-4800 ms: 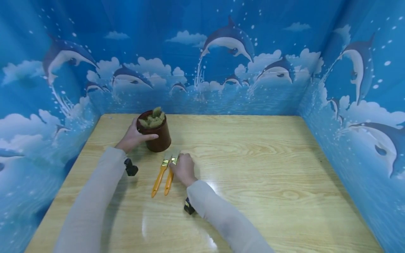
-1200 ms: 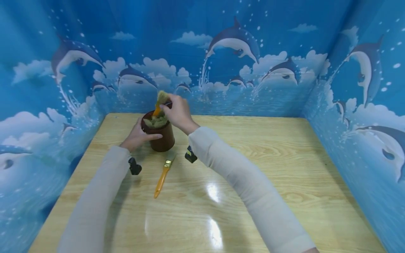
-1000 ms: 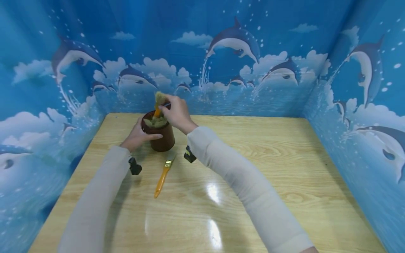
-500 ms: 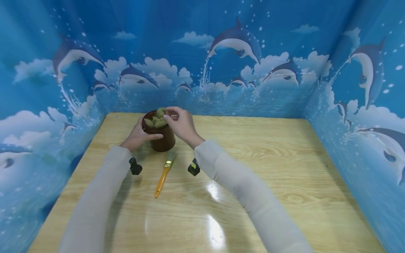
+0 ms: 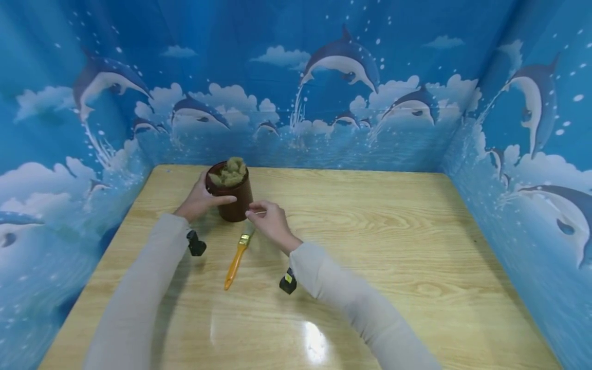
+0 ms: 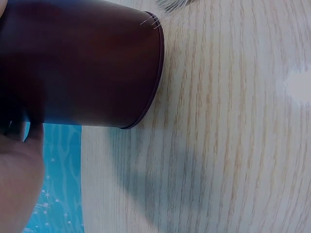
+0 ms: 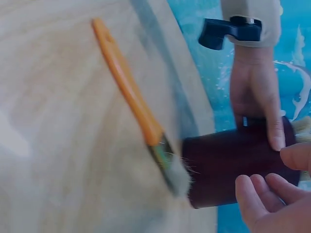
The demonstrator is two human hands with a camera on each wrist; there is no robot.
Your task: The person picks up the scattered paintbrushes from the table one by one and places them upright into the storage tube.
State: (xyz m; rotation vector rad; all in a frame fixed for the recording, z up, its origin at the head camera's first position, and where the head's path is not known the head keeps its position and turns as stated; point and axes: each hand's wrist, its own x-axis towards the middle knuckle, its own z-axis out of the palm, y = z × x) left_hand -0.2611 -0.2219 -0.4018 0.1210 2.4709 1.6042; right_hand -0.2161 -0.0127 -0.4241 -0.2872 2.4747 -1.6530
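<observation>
In the head view my left hand [image 5: 196, 202] grips a dark brown cylindrical cup [image 5: 235, 203] at the table's back left, thumb across its front. Bristle heads of several paintbrushes [image 5: 229, 173] stick up from its mouth; their handles are hidden inside. One paintbrush [image 5: 235, 266] with an orange handle and gold-coloured ferrule lies in front of the cup, bristles toward it. My right hand [image 5: 273, 223] hovers just right of those bristles, fingers loosely bent and holding nothing. In the right wrist view, its fingertips [image 7: 250, 194] appear in front of the cup [image 7: 218, 167].
A wood-grain table [image 5: 393, 257] extends to the right and front. Blue dolphin-print curtains [image 5: 296, 139] enclose its back and sides. Small black wrist cameras [image 5: 288, 281] hang below both sleeves.
Two brushes lay on the table at first. My right hand lifted one, lowered it handle-first into the cup and let go, then came down toward the other brush. The left hand kept its grip.
</observation>
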